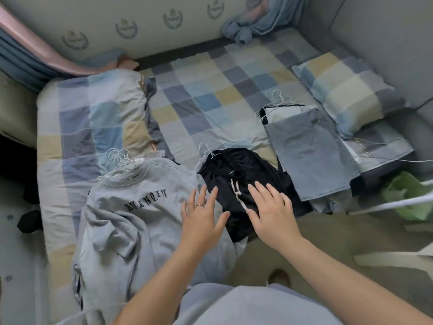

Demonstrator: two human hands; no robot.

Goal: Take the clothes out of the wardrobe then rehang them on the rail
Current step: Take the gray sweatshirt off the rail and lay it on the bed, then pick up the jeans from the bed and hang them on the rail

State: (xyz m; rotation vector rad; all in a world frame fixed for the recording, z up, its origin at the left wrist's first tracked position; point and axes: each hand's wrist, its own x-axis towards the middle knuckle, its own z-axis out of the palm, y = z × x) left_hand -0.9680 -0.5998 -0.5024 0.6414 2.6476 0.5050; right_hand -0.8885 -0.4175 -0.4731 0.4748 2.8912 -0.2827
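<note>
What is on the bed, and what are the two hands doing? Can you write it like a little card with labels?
Place: bed with a checked sheet
Left pile: grey sweatshirt on white wire hangers
Middle: black garment with a white drawstring, on a hanger
Right pile: blue-grey clothes on hangers, beside the pillow
Left hand: open, fingers spread, over the sweatshirt's edge
Right hand: open, over the black garment
Holding anything: no
</note>
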